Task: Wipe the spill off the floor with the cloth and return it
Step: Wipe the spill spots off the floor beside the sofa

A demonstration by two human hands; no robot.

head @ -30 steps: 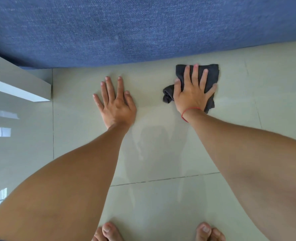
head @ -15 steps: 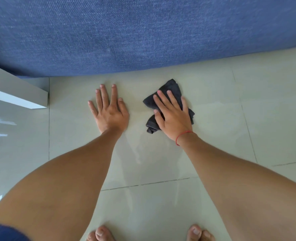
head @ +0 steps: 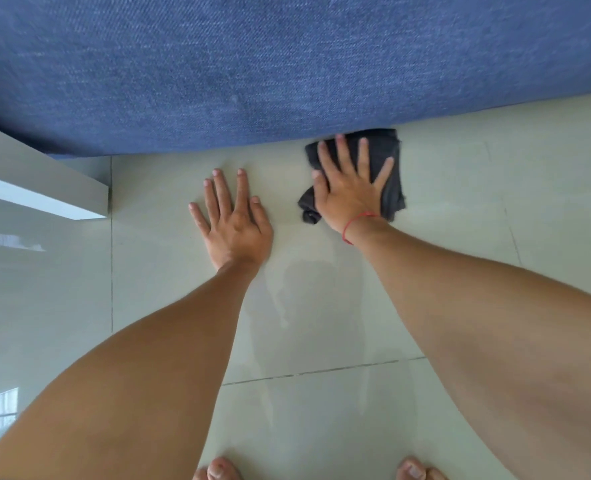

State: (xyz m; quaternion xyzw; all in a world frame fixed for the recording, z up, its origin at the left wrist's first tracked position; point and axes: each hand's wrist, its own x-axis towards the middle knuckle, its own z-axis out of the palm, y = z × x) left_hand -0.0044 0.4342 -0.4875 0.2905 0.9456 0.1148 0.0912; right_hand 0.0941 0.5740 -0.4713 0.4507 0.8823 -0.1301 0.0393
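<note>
Two hands lay flat on pale tiled floor. Right hand, fingers spread, pressed down on dark grey cloth (bunched at near-left corner), cloth's far edge touching blue fabric furniture. Left hand rested palm-down, fingers apart, gripping nothing, just beside cloth. Red string circled right wrist. No readable writing anywhere.

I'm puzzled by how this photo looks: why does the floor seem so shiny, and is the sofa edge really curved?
Head view: the glossy floor tiles mirror bright window light at the left edge and dim reflections of the arms; the blue sofa edge bows from wide-angle distortion; the dark cloth under the right hand looks slightly motion-blurred, while the left hand is sharp.
</note>
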